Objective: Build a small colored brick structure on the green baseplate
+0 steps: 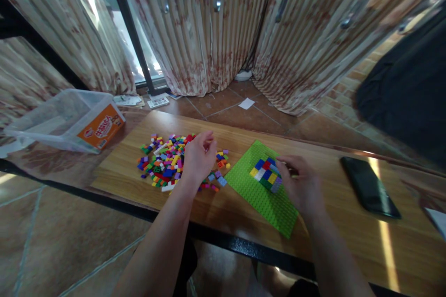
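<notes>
A green baseplate (244,174) lies angled on the wooden board, and a block of joined toy bricks (266,175) in blue, red, white, yellow, green and grey sits on it. My right hand (302,183) is over the plate's right side, its fingers bent together beside the joined bricks. Whatever those fingers hold, if anything, is hidden. To the left spreads a pile of loose coloured bricks (167,160). Above its right part is my left hand (199,157), closed with curled fingertips close to the thumb; I cannot make out anything between them.
A clear plastic bin (66,123) with an orange label stands at the far left. On the right lies a black phone (369,188), with a white sheet (437,220) at the table's right edge. Striped curtains (209,32) hang behind the table, below a dark overhead bar.
</notes>
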Motion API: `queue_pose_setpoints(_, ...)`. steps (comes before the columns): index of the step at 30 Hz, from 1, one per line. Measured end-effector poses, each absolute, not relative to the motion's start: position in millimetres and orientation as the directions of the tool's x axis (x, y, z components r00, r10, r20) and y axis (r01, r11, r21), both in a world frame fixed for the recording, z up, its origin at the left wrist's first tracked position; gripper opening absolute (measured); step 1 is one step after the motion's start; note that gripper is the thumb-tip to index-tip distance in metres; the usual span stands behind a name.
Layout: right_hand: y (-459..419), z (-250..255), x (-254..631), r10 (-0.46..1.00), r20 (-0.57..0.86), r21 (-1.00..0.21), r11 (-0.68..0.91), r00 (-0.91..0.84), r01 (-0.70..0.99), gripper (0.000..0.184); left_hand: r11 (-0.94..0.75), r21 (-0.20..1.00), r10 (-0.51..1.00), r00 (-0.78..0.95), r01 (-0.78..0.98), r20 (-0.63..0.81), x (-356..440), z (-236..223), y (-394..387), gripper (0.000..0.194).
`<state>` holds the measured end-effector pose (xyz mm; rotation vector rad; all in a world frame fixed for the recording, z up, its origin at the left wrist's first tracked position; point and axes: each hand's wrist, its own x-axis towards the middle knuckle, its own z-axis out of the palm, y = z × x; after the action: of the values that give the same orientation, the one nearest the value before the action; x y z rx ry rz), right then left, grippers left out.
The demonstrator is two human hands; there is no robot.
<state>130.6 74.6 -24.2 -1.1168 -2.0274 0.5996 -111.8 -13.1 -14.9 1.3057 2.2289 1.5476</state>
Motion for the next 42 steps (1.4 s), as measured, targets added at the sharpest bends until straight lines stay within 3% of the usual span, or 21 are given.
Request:
queue_pose_setpoints(10,8,-39,64,0.639,0.330,-0.553,0.727,-0.695,0.406,0.016,0.125,0.826,0.684,-0.651,0.549,0.329,-119,-15,-18,0.029)
queue_pose_setpoints(18,4,-50,49,0.624,0.298,-0.499,0.747,-0.722,0.440,0.011,0.143,0.809,0.699,-0.637,0.570,0.325,-122,-13,-20,0.029)
queue_pose_setpoints(25,4,-41,53,0.664,0.272,-0.646,0.662,-0.696,0.380,0.011,0.137,0.803,0.737,-0.601,0.580,0.308,-118,-13,-20,0.029)
queue_pose_setpoints(29,11,-34,64,0.694,0.260,-0.654,0.638,-0.672,0.407,0.011,0.112,0.810,0.746,-0.587,0.575,0.314,-119,-15,-19,0.030)
queue_pose_setpoints(42,9,-38,62,0.693,0.233,-0.605,0.652,-0.682,0.456,0.014,0.078,0.938,0.472,-0.841,0.338,0.264,-168,-4,-39,0.037)
